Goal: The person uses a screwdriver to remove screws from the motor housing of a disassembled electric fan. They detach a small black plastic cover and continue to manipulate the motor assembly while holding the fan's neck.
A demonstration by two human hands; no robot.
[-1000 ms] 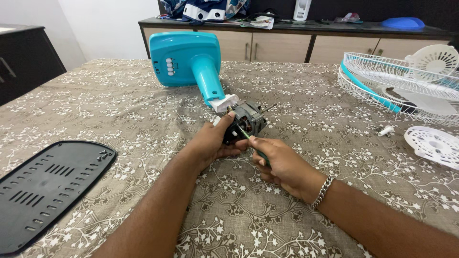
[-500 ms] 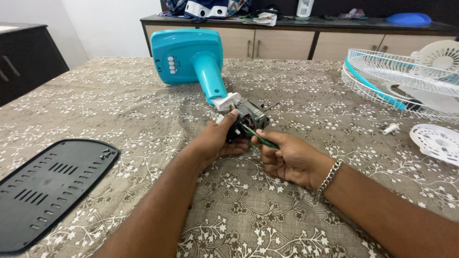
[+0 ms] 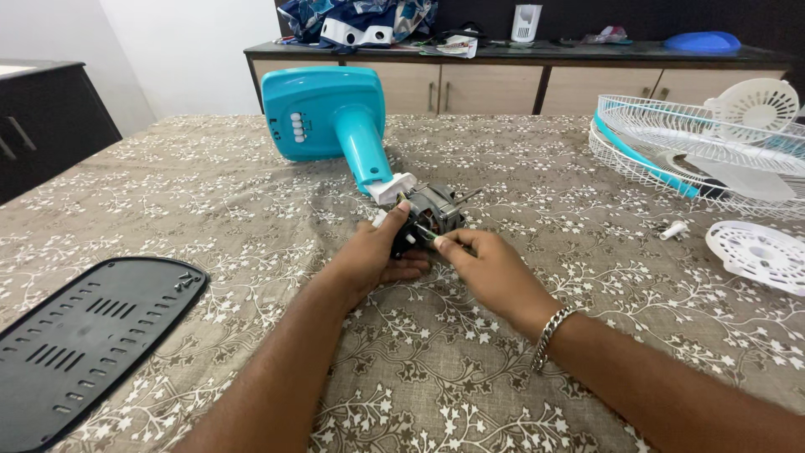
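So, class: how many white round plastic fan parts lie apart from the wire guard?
2: one round white cover on the tablecloth at the right edge, another behind the wire guard. More may lie out of frame.

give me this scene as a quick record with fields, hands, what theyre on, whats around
surface: table under a brown floral cloth
left hand: grips the fan motor from the near side
right hand: holds a thin green-handled tool against the motor
attached: motor sits at the end of a turquoise fan stand lying on its side
left side: black vented plate
right side: white wire fan guards, white round cover, small white peg
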